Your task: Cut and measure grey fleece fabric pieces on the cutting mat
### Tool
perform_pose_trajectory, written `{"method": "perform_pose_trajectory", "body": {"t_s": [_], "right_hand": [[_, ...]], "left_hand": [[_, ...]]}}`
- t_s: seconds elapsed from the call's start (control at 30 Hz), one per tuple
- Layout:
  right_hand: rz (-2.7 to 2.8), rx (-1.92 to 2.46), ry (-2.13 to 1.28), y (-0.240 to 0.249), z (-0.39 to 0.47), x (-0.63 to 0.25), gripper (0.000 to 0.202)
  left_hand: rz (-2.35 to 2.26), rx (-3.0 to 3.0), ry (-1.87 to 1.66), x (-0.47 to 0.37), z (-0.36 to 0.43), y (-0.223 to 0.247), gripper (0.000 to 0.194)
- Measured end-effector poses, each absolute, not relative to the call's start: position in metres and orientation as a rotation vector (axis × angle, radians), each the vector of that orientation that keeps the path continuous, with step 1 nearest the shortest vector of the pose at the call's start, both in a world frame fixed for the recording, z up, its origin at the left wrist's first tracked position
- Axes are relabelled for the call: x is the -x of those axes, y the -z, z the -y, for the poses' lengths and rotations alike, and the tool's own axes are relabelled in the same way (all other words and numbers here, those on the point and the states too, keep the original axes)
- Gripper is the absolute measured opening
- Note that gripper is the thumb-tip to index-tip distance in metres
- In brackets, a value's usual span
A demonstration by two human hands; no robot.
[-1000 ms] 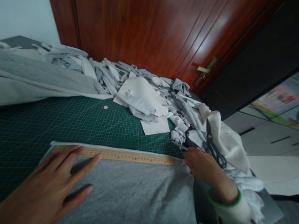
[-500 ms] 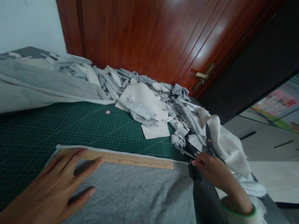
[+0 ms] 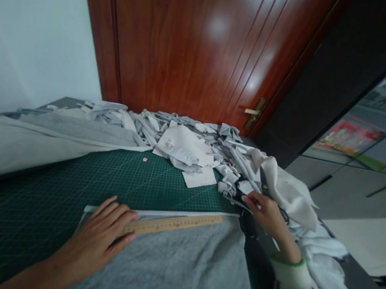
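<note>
Grey cloth [image 3: 188, 262] lies flat on the green cutting mat [image 3: 107, 169]. Near the cloth's far edge lies a wooden ruler [image 3: 176, 222], now slanting, its right end closer to that edge. My left hand [image 3: 100, 232] covers the ruler's left end, its fingers closed round it. My right hand [image 3: 265, 215] is at the right, beyond the cloth's corner, thumb and fingers pinched together beside dark-handled scissors [image 3: 265, 186]. What the pinch holds, if anything, is too small to tell. Another thin metal tool [image 3: 237, 202] lies just left of those fingers.
Grey and white scraps [image 3: 144, 124] are heaped along the back and right. A large fabric bundle [image 3: 50, 135] lies at the left. A small pink disc [image 3: 145, 159] rests on the mat. Behind stand a wooden door [image 3: 181, 39] and a white wall [image 3: 30, 28].
My left hand has drawn its spread fingers together on the ruler, whose left end has swung nearer to me. My right hand remains by the scissors. The view has shifted slightly.
</note>
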State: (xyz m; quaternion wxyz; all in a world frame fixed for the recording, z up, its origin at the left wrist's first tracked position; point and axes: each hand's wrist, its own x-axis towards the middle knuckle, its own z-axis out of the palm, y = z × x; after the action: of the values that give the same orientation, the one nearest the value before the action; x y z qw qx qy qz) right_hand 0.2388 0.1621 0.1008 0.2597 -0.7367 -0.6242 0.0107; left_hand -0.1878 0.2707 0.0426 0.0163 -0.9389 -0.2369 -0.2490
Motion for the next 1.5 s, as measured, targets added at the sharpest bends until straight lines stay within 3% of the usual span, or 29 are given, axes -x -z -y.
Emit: {"method": "perform_pose_trajectory", "body": {"t_s": [0.23,0.67,0.87,1.03,1.17,1.33,1.5], "right_hand": [[1.705,1.956,-0.064,-0.108,-0.157,-0.238,0.037],[2.296,1.894,-0.411,-0.109,-0.237,-0.171,0.022],[2.333,1.978,-0.441,-0.095,-0.265,-0.137,0.013],[2.207,2.126,-0.299,-0.106,-0.254,-0.134,0.022],[2.296,1.993,-0.316,-0.123,-0.214,-0.121,0.024],[2.455,1.687,-0.408,-0.110,-0.159,-0.095,0.058],[2.338,1.790,-0.323,-0.086,-0.151,-0.091,0.009]], "left_hand": [[0.831,3.092,0.718,0.188,-0.266,-0.047,0.009],[1.054,3.176,0.130,0.180,-0.242,-0.074,0.047],[0.962,3.192,0.127,0.185,-0.239,-0.073,0.046],[0.902,3.181,0.191,0.188,-0.239,-0.069,0.044],[0.815,3.135,0.299,0.188,-0.237,-0.069,0.035],[0.571,3.163,0.384,0.186,-0.230,-0.067,0.019],[0.513,3.213,0.426,0.185,-0.225,-0.061,0.016]]}}
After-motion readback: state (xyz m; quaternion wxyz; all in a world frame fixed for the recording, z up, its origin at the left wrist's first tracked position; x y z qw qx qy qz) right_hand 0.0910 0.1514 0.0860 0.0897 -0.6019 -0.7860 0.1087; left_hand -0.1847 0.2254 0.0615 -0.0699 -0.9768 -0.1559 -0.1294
